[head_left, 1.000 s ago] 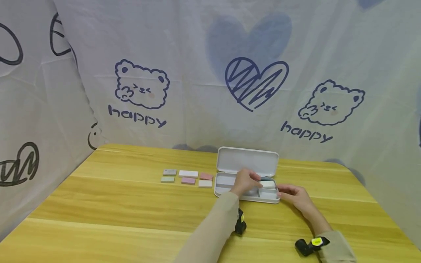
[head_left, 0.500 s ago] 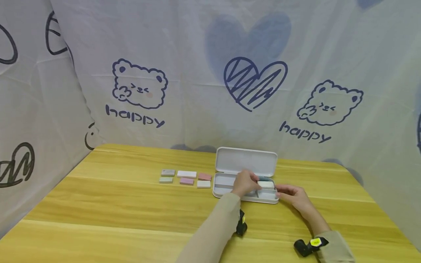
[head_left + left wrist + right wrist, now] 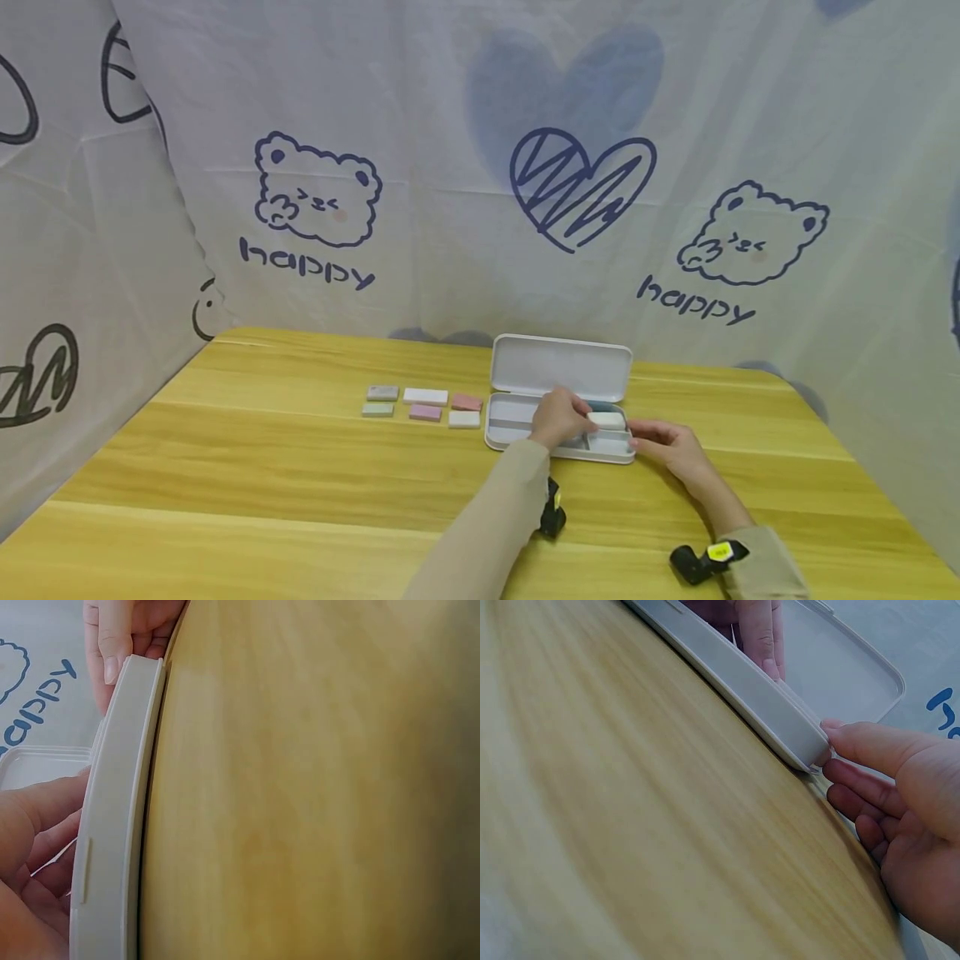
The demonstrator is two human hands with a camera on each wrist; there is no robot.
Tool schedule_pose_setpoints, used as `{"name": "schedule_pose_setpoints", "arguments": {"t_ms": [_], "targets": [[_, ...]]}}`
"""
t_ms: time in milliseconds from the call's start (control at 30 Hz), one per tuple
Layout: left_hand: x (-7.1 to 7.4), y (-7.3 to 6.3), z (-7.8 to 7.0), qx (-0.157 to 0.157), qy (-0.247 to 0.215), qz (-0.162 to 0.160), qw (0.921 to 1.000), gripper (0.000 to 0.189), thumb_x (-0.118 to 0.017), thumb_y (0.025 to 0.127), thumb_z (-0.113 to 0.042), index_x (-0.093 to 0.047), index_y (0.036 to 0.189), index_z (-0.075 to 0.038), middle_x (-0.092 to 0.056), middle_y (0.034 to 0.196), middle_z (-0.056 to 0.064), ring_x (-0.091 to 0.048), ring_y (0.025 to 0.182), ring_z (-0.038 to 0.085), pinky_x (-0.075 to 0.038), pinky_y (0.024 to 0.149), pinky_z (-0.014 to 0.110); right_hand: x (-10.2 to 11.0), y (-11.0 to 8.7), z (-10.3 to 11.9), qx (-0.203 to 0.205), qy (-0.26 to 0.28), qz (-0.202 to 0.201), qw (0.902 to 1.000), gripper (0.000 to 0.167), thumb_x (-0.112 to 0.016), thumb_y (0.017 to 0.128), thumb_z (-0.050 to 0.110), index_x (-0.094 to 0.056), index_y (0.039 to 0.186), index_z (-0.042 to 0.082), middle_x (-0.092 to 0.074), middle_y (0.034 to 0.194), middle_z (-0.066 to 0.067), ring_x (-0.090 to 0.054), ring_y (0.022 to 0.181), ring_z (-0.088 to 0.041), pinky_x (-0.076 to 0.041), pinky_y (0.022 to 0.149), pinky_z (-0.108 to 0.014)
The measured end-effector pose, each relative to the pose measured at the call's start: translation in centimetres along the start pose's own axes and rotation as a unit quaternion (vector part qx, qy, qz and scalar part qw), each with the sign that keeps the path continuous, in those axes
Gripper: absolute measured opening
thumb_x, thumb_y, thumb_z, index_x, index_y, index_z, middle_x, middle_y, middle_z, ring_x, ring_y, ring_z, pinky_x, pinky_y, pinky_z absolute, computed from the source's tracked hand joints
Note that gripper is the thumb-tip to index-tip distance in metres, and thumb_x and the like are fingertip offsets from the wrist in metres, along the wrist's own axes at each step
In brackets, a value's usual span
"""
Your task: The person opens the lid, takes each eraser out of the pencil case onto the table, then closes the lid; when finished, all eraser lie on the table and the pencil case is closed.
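A white pencil case [image 3: 510,434] lies on the table with its lid [image 3: 562,367] raised at the back. Over its middle, my left hand [image 3: 558,417] reaches in, thumb and fingertips pinching the left end of a white eraser [image 3: 606,420] in the back right compartment. Something blue-grey [image 3: 604,408] shows just behind that eraser. From the left wrist view, the case's front wall [image 3: 120,795] hides the left fingertips. My right hand [image 3: 675,450] grips the case's right end; its thumb [image 3: 855,739] lies at the rim in the right wrist view.
Left of the case, several small blocks lie in two rows: grey [image 3: 382,392], white [image 3: 425,397], pink [image 3: 467,402], green [image 3: 377,410], purple [image 3: 425,412] and another white block [image 3: 464,419]. A printed cloth [image 3: 450,250] hangs behind the wooden table [image 3: 262,467].
The white eraser has gone from slightly tilted to level in the back right compartment, with the left hand still at its end. The right hand keeps its place at the case's end.
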State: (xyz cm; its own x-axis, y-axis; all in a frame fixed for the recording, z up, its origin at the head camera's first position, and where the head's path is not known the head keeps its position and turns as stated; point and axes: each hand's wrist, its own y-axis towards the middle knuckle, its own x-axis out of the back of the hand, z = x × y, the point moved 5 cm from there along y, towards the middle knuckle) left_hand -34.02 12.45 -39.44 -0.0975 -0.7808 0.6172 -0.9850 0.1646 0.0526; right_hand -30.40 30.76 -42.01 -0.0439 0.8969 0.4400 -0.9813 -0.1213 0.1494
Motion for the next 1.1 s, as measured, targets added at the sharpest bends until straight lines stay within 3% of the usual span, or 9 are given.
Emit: {"name": "schedule_pose_setpoints", "arguments": {"t_ms": [200, 467, 667, 833, 1100], "targets": [[0.3, 0.0, -0.1, -0.008, -0.014, -0.004, 0.9999, 0.016, -0.08, 0.064, -0.016, -0.071, 0.076, -0.01, -0.061, 0.068, -0.005, -0.049, 0.06, 0.008, -0.039, 0.057, 0.02, 0.0, 0.1, 0.2, 0.039, 0.011, 0.003, 0.9992, 0.037, -0.067, 0.08, 0.02, -0.061, 0.106, -0.005, -0.064, 0.099, -0.008, -0.054, 0.087, 0.0, -0.041, 0.073, -0.012], [0.6, -0.1, -0.2, -0.016, -0.034, -0.006, 0.9993, 0.018, -0.079, 0.065, -0.013, -0.071, 0.08, -0.007, -0.061, 0.069, -0.005, -0.051, 0.062, 0.008, -0.041, 0.059, 0.02, -0.1, 0.2, 0.1, -0.005, 0.0, -0.007, 1.0, 0.041, -0.067, 0.081, 0.015, -0.056, 0.111, -0.011, -0.059, 0.106, -0.021, -0.054, 0.089, -0.002, -0.042, 0.076, -0.016], [1.1, -0.2, -0.5, -0.017, -0.06, -0.004, 0.9981, 0.019, -0.079, 0.065, -0.009, -0.071, 0.082, -0.007, -0.063, 0.069, -0.003, -0.052, 0.061, 0.007, -0.042, 0.057, 0.019, -0.1, 0.1, -0.1, -0.013, 0.006, -0.006, 0.9999, 0.04, -0.066, 0.081, 0.013, -0.055, 0.112, -0.011, -0.059, 0.107, -0.022, -0.054, 0.088, -0.001, -0.042, 0.076, -0.016], [1.9, -0.5, -0.8, -0.038, -0.083, 0.002, 0.9958, 0.019, -0.077, 0.066, -0.005, -0.07, 0.084, -0.002, -0.065, 0.071, 0.001, -0.054, 0.06, 0.007, -0.043, 0.056, 0.017, -0.1, 0.1, -0.5, -0.015, 0.004, -0.008, 0.9998, 0.041, -0.066, 0.081, 0.013, -0.055, 0.112, -0.012, -0.058, 0.107, -0.023, -0.054, 0.087, -0.001, -0.043, 0.076, -0.017], [3.0, -0.3, 0.0, -0.044, -0.106, 0.015, 0.9933, 0.021, -0.077, 0.068, -0.006, -0.07, 0.087, -0.001, -0.064, 0.073, 0.002, -0.055, 0.064, 0.008, -0.045, 0.057, 0.018, -0.1, 0.0, -0.4, -0.013, 0.004, -0.007, 0.9999, 0.041, -0.066, 0.081, 0.014, -0.056, 0.112, -0.011, -0.057, 0.108, -0.024, -0.054, 0.088, -0.001, -0.042, 0.076, -0.017]]}}
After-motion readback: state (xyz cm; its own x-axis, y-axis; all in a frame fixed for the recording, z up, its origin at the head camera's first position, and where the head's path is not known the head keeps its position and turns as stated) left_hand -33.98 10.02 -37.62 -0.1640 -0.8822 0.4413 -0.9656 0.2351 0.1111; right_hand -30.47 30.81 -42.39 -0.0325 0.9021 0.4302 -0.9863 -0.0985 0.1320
